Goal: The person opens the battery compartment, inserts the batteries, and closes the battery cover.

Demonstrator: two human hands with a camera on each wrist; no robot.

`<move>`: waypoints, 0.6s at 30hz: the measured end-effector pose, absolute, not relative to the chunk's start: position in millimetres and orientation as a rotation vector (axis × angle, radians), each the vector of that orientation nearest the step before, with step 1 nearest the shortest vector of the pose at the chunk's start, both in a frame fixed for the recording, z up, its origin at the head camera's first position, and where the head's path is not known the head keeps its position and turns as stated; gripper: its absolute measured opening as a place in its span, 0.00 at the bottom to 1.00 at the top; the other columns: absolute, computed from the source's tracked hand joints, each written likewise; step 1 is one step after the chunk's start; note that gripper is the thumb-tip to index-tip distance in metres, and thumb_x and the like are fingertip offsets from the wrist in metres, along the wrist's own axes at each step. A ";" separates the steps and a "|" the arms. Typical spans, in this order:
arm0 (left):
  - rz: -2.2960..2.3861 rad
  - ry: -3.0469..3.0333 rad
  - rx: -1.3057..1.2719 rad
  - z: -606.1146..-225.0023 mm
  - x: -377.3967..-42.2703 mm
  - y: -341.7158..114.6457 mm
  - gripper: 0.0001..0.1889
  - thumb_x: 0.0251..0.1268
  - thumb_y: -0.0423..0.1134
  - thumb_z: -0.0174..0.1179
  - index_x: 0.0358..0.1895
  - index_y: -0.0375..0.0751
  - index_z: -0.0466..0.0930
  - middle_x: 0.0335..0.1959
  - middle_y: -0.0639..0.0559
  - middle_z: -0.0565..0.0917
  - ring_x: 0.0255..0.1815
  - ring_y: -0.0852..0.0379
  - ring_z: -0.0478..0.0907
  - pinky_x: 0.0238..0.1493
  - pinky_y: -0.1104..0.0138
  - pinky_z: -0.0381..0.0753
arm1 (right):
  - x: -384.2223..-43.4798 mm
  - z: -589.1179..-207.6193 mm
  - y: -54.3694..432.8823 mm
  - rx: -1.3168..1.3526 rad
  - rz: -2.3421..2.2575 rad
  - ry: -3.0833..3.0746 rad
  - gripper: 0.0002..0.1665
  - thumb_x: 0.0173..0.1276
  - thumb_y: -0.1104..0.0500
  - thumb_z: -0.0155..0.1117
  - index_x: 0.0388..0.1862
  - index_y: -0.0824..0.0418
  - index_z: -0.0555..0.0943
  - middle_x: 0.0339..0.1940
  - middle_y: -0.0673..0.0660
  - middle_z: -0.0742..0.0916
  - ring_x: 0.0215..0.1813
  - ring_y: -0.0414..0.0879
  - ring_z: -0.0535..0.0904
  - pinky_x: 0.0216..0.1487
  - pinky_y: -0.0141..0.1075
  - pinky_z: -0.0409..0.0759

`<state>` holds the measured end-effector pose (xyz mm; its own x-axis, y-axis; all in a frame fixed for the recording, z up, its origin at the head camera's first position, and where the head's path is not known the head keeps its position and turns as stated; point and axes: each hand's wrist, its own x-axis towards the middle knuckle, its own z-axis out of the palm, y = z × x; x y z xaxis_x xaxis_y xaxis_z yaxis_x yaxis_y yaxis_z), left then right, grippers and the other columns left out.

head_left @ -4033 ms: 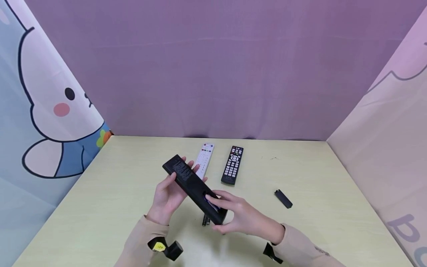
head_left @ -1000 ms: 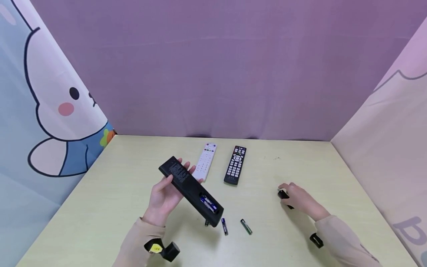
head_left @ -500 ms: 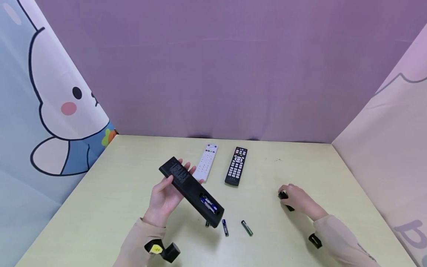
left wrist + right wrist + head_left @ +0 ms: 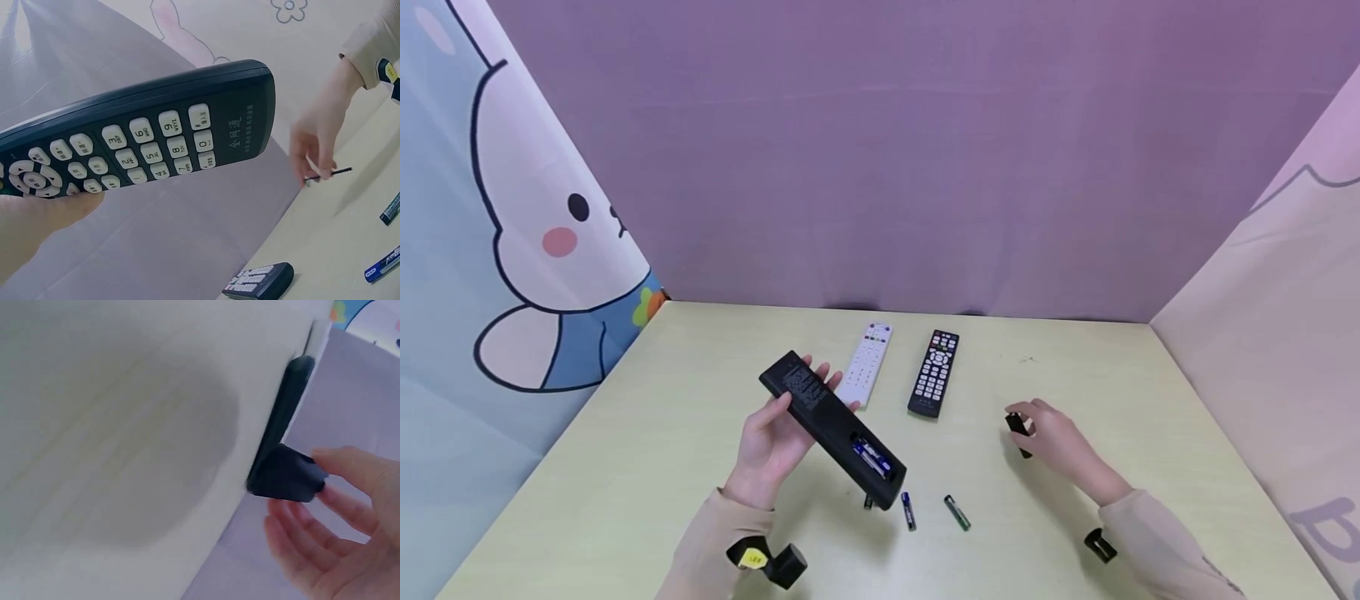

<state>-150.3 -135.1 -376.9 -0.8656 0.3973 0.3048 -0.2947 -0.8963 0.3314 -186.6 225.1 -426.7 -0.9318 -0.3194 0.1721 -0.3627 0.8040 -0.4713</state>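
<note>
My left hand (image 4: 772, 448) grips a black remote control (image 4: 820, 412) near its upper end, back side up. In its uncovered battery compartment lie blue batteries (image 4: 871, 457). Seen from the left wrist, the remote's white-buttoned face (image 4: 150, 140) points toward the camera. My right hand (image 4: 1058, 444) pinches a small black battery cover (image 4: 1018, 435) between thumb and fingers, above the right part of the table. The right wrist view shows that cover (image 4: 289, 475) close up, clear of the tabletop.
A white remote (image 4: 866, 365) and another black remote (image 4: 934, 373) lie at the back of the table (image 4: 1075, 358). In front lie a blue battery (image 4: 908, 511) and a green battery (image 4: 957, 512). A dark battery end (image 4: 868, 502) shows beneath the held remote.
My right hand left the held remote's battery compartment, reached right to the cover on the table, and has now lifted it and moved slightly left. My left hand keeps holding the remote.
</note>
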 end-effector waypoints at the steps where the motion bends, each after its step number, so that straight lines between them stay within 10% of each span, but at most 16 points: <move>1: 2.699 0.392 0.525 -377.0 -150.4 -135.1 0.21 0.60 0.28 0.47 0.57 0.42 0.62 0.53 0.44 0.68 0.61 0.47 0.60 0.63 0.42 0.47 | -185.8 -425.9 222.2 0.557 0.793 -2.876 0.20 0.53 0.65 0.63 0.46 0.68 0.76 0.31 0.55 0.77 0.28 0.41 0.72 0.20 0.27 0.71; 18: 2.704 0.411 0.496 -377.1 -150.9 -134.4 0.21 0.59 0.28 0.48 0.57 0.42 0.62 0.53 0.45 0.68 0.61 0.47 0.59 0.63 0.42 0.46 | -167.7 -403.8 179.9 0.696 0.969 -2.659 0.20 0.50 0.67 0.66 0.46 0.63 0.77 0.36 0.53 0.80 0.32 0.43 0.77 0.32 0.35 0.80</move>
<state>-150.9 -134.4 -377.1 -0.8737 0.3956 0.2833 -0.2935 -0.8929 0.3416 -167.7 179.9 -403.8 -0.8616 -0.3551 0.3626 -0.5052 0.6690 -0.5452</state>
